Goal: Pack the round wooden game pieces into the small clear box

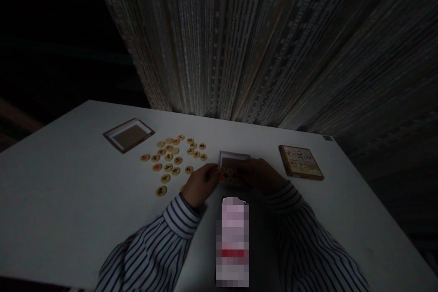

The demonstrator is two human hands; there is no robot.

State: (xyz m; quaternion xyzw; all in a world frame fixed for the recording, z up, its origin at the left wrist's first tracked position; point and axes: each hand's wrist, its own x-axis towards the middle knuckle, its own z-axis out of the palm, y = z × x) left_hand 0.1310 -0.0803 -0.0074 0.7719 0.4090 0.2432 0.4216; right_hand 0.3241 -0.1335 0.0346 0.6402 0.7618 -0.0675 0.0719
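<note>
In front of me lies a small open box (234, 153) with a pale rim and several round xiangqi pieces (227, 174) with red marks in its near part. My left hand (201, 185) is at the box's left edge, thumb and fingers closed on it. From the right, my right hand (263, 175) reaches over the box with its fingers curled. Darkness and the hand itself hide what those fingers hold. Loose xiangqi pieces (168, 157) are spread to the left of my left hand, some showing red or black characters, some blank.
An open box part (132, 135) with a pale rim lies at the back left of the white table (85, 200). A closed box with a printed lid (301, 162) lies at right. A lit phone (232, 242) lies between my forearms. A striped curtain (219, 45) hangs behind the table.
</note>
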